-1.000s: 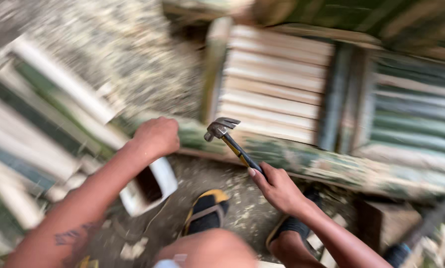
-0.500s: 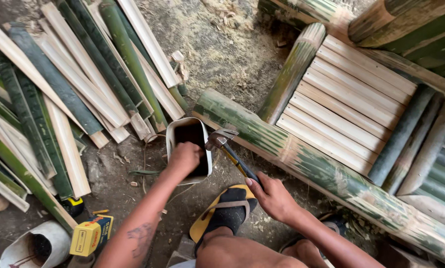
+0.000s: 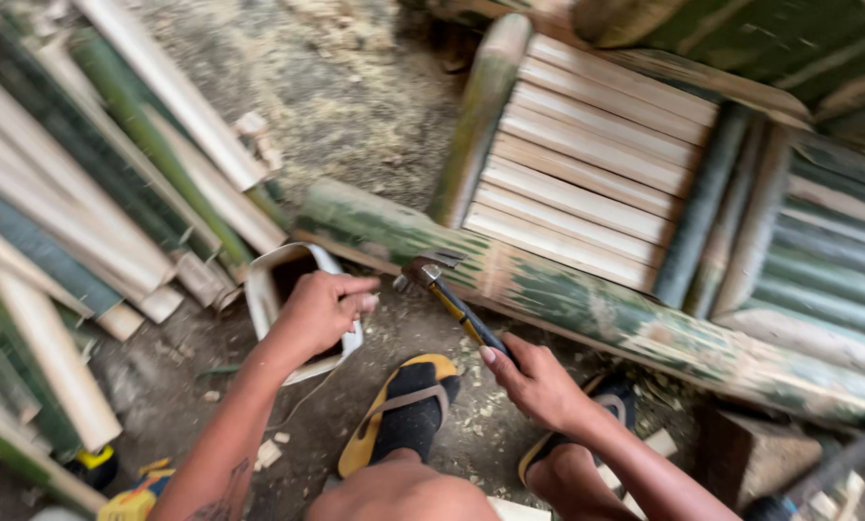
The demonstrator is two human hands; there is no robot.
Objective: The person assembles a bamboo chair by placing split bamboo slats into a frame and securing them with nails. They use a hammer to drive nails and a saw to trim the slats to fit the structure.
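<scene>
Right hand (image 3: 538, 381) around hammer (image 3: 449, 297) handle

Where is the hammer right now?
In the head view the claw hammer is near the middle, its handle gripped by the right hand, its head by the thick green bamboo pole, close to the left hand over the white container.

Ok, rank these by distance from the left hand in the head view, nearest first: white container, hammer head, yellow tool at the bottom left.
1. White container: directly under the left hand, touching or nearly so.
2. Hammer head: just right of the fingertips.
3. Yellow tool: far down at the bottom left, beside the forearm.
</scene>
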